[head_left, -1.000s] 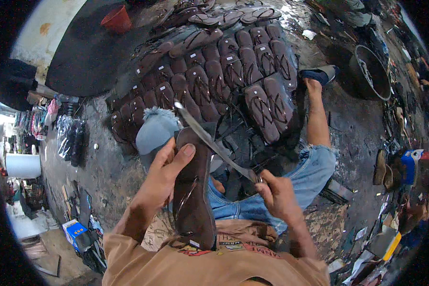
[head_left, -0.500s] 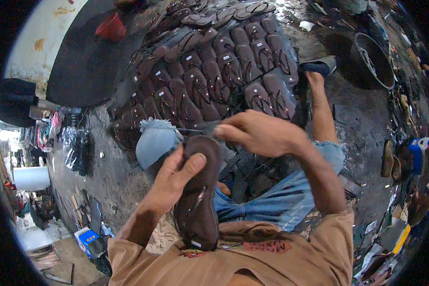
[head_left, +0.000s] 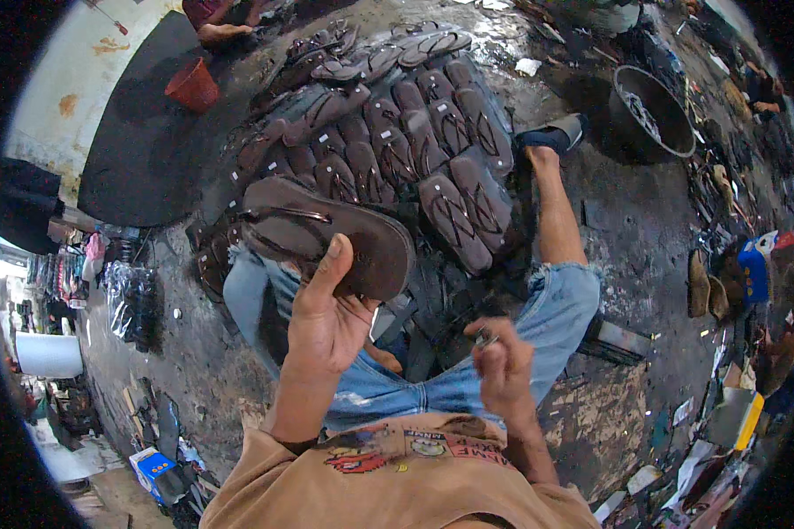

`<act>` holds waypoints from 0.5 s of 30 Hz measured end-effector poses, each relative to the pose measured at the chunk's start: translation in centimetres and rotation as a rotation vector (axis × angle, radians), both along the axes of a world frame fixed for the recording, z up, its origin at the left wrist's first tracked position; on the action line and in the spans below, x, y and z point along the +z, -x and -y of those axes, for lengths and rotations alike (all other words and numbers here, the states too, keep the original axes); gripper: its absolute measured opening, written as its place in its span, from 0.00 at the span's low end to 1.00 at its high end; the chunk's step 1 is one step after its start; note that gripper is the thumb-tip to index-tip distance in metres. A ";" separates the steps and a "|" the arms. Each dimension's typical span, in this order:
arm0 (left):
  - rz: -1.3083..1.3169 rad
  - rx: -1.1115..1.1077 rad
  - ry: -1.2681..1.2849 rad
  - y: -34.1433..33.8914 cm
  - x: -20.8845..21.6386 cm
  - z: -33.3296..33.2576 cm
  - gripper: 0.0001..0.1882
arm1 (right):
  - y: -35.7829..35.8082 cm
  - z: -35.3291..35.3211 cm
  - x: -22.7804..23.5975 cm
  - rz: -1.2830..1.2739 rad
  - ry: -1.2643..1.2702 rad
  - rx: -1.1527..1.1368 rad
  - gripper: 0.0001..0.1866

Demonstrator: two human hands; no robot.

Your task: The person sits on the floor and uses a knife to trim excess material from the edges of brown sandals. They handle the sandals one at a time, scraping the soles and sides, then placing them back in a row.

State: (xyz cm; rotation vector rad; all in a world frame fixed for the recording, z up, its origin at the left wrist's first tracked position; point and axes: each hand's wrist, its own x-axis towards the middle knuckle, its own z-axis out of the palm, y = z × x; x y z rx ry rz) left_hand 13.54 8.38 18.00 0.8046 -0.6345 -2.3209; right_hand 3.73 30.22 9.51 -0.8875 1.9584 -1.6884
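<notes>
A dark brown thong sandal (head_left: 370,251) is gripped in my left hand (head_left: 322,322), thumb on its upper face and fingers underneath. It lies nearly crosswise above my left leg, one end pointing left. My right hand (head_left: 507,366) is closed in front of my right thigh, apart from the sandal. A small dark object with a metallic glint (head_left: 483,338) shows at its fingers; blur hides what kind it is. Beyond the held sandal, rows of similar brown sandals (head_left: 388,145) cover the ground, many with small white labels.
Black sheet material (head_left: 141,150) with a red bucket (head_left: 192,85) lies at far left. A dark round tub (head_left: 653,110) stands at far right. Dark scraps (head_left: 423,322) litter the ground between my legs. Another person's arm (head_left: 225,33) shows at the far left.
The sandal has turned from nearly upright to crosswise and moved away from my body. My right hand has left the sandal's edge and come down nearer my body.
</notes>
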 end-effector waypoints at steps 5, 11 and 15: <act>-0.052 -0.050 -0.012 -0.2 0.1 -1.3 0.16 | -4.5 -6.1 -1.5 -0.024 -0.233 0.124 0.14; -0.058 -0.025 -0.052 -0.9 -0.7 -1.4 0.16 | -3.5 -6.1 -2.0 -0.058 -0.320 0.147 0.14; -0.064 -0.151 0.038 -3.4 -1.9 -1.3 0.18 | -0.5 -2.4 -0.7 -0.116 -0.243 0.153 0.16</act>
